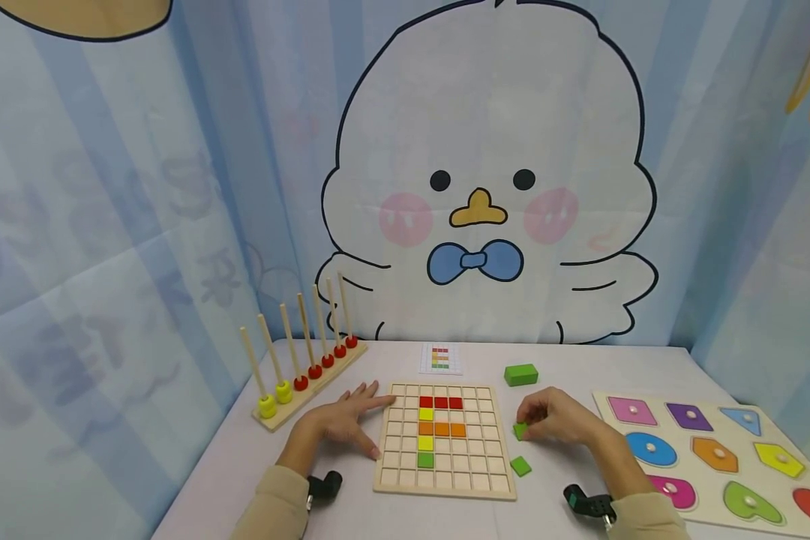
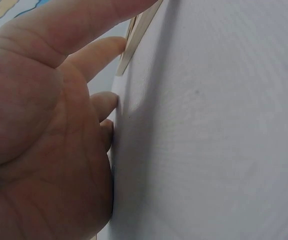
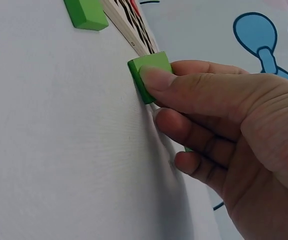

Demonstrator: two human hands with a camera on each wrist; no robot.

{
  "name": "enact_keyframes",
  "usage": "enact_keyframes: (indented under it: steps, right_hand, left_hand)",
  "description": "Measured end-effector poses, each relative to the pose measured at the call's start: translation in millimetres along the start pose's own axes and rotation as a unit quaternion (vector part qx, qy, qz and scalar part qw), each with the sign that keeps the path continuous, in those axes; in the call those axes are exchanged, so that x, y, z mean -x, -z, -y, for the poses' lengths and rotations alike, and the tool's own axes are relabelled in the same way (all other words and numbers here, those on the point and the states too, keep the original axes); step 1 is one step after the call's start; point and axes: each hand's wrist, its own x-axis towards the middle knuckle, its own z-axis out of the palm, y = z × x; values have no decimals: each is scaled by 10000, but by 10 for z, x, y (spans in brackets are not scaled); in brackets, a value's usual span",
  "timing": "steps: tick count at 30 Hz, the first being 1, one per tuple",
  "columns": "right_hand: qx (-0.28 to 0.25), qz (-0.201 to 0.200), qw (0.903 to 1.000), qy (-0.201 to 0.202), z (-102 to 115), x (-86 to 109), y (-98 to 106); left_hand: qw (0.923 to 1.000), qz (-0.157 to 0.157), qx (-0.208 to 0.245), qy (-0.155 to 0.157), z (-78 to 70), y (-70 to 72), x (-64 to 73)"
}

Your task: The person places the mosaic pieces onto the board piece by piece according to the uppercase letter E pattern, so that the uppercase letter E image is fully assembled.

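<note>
A wooden grid board [image 1: 472, 481] lies in front of me, with red, yellow and orange tiles and one green tile [image 1: 425, 460] in its cells. My left hand [image 1: 337, 421] rests at the board's left side, fingers spread, thumb and index finger touching its edge. To the right of the board, my right hand [image 1: 562, 415] pinches a green square tile [image 3: 159, 58] between thumb and index finger, close over the table. A second green tile [image 1: 520, 466] lies nearer me, beside the board's right edge.
Behind the board lies a small pattern card [image 1: 449, 367], with a green block [image 1: 521, 374] to its right. A peg stand [image 1: 310, 390] with red and yellow beads stands at the left. At the right lies a shape puzzle board [image 1: 698, 480] with knobbed pieces.
</note>
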Motion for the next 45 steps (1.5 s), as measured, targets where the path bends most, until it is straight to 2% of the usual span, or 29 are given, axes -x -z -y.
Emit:
enact_keyframes:
  steps: [9,15,19,28,39,45]
  right_hand:
    - [-143,-398,9991,90,25,-4,1]
    - [-672,-353,9969,211,75,-34,-19]
    - [-797,-419,9956,274,112,-60,-51]
    - [-393,-660,9961,426,191,-110,-127]
    - [-551,-626,9950,552,293,-151,-203]
    - [-268,-759,9942,708,355,-183,-269]
  left_hand:
    - [10000,5,-15,-20,-6,-1,0]
    - [10000,16,-39,-52,-5,-4,2]
    - [10000,13,-26,-44,2,-10,-1]
    - [9998,99,-72,-135,21,1,6]
    - [9999,68,-56,-143,14,4,6]
    - [9999,42,-95,-89,-6,17,28]
